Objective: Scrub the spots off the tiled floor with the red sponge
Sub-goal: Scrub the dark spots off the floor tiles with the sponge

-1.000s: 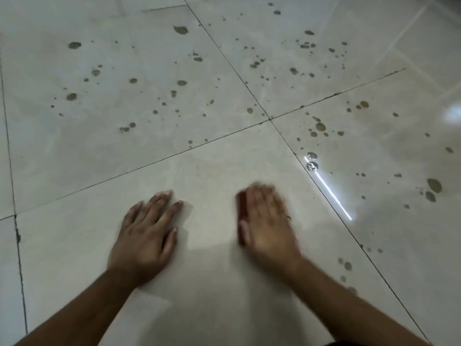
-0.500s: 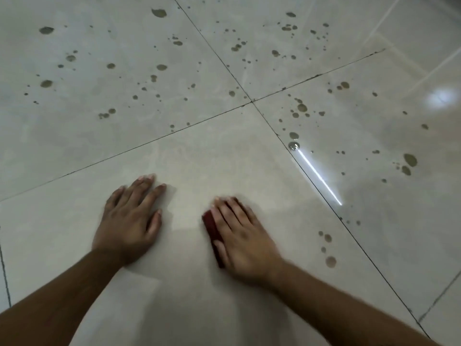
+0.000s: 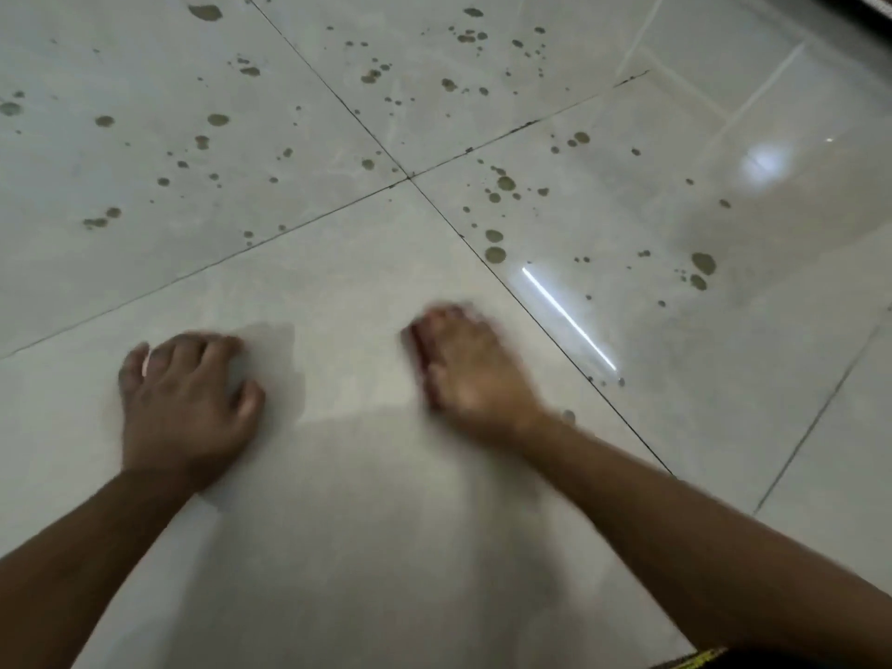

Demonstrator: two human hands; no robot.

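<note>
Floor (image 3: pixel 338 548): pale glossy tiles, dark grout lines crossing at a junction far of centre. The near centre tile, where both hands rest, shows a clean surface; a shadow covers its near part.

Spots (image 3: pixel 506 184): brownish, many sizes, scattered over the far left tile, the far centre tile and the right tile. A cluster lies just right of the grout line beyond the right hand. One faint spot sits just beside the right wrist.

Reflection (image 3: pixel 569 320): a bright thin streak on the right tile, running near-right; a round glare patch lies farther right.

Forearms: both bare, entering from the near edge.

Left hand (image 3: pixel 186 403): on the near tile, left of centre, palm down, fingers curled under loosely, holding nothing, touching the floor.

Right hand (image 3: pixel 475 374): right of centre on the same tile, blurred, pressed flat over the sponge, fingers pointing far-left.

Sponge (image 3: pixel 421 350): red, only its left edge visible under the right hand, on the tile, well apart from the left hand.
</note>
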